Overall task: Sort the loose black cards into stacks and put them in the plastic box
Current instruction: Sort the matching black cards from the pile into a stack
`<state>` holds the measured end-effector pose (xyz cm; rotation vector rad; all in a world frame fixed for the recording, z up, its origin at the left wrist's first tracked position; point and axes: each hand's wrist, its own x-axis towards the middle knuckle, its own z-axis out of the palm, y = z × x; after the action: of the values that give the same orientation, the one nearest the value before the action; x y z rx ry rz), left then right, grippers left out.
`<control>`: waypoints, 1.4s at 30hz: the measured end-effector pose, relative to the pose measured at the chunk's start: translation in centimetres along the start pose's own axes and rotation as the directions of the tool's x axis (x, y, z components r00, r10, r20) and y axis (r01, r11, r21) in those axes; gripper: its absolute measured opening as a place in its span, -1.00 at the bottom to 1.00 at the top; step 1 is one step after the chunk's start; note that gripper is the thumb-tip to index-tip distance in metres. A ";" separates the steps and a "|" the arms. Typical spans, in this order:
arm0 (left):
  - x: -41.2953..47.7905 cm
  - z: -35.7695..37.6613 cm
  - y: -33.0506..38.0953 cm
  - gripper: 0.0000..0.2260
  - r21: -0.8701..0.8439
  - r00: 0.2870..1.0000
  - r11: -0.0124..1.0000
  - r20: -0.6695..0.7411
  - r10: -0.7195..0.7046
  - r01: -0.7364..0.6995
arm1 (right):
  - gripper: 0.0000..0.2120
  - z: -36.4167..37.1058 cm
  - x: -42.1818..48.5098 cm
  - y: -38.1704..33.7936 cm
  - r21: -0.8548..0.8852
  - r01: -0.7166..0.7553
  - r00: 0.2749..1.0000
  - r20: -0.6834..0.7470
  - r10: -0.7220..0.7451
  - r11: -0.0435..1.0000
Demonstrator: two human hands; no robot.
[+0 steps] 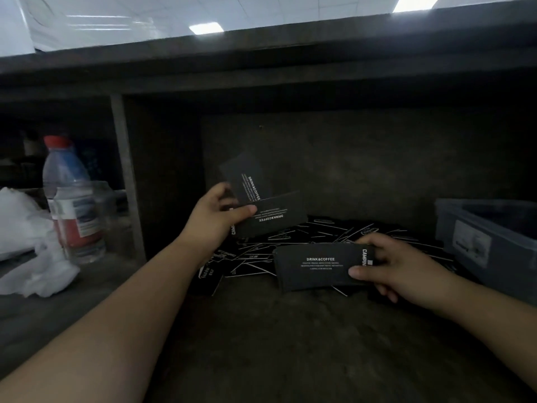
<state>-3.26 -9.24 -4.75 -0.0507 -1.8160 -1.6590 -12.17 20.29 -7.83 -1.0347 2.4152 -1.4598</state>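
A heap of loose black cards point(325, 234) with white print lies on the dark bench in the middle. My left hand point(213, 218) is raised above the heap and grips two black cards point(273, 218), one tilted up behind the other. To the right, my right hand point(389, 269) pinches a stack of black cards point(313, 267) by its right end, print facing me, just above the heap's near edge. The grey plastic box point(479, 242) stands at the right edge, open at the top.
A clear water bottle point(69, 199) with a red cap and a crumpled white plastic bag point(26, 242) sit at the left. A wooden post point(126, 175) divides the shelf. A dark shelf board runs overhead and a back wall stands behind the heap.
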 end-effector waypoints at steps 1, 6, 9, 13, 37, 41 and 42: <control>0.0 0.1 0.0 -0.62 -0.008 1.000 1.000 -0.016 0.012 -0.012 | -0.71 0.0 0.0 0.0 0.004 -0.002 1.000 0.005 0.002 1.000; 0.1 0.1 0.2 -0.58 -0.095 0.998 0.995 -0.061 -0.013 0.007 | -0.70 -0.1 0.2 0.2 -0.005 -0.011 1.000 0.018 0.011 1.000; 0.1 0.0 0.5 -0.75 -0.023 0.997 0.999 -0.074 -0.034 0.032 | -0.69 -0.1 0.3 0.4 -0.005 -0.021 0.999 0.030 0.021 1.000; 0.2 -0.2 0.1 -0.91 0.283 0.998 0.958 0.002 -0.055 0.052 | -0.68 -0.1 0.5 0.2 -0.009 -0.014 0.999 0.042 0.015 1.000; -0.1 0.2 2.2 -0.62 -0.313 0.997 0.947 -0.069 0.047 -0.066 | -0.68 -0.2 0.0 0.0 0.034 -0.036 0.999 0.017 0.036 0.999; -0.5 0.8 2.7 -0.68 -0.279 0.998 0.959 -0.021 0.054 -0.057 | -0.67 -0.2 0.0 -0.1 0.031 -0.044 0.999 0.019 0.044 0.999; -0.8 1.1 2.9 -0.70 -0.258 0.999 0.965 0.011 0.052 -0.047 | -0.66 -0.3 0.0 -0.1 0.027 -0.050 0.999 0.024 0.049 0.998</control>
<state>-1.86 -7.37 -2.61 -0.2227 -1.5877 -1.8539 -12.30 20.44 -7.64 -0.9740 2.3800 -1.4525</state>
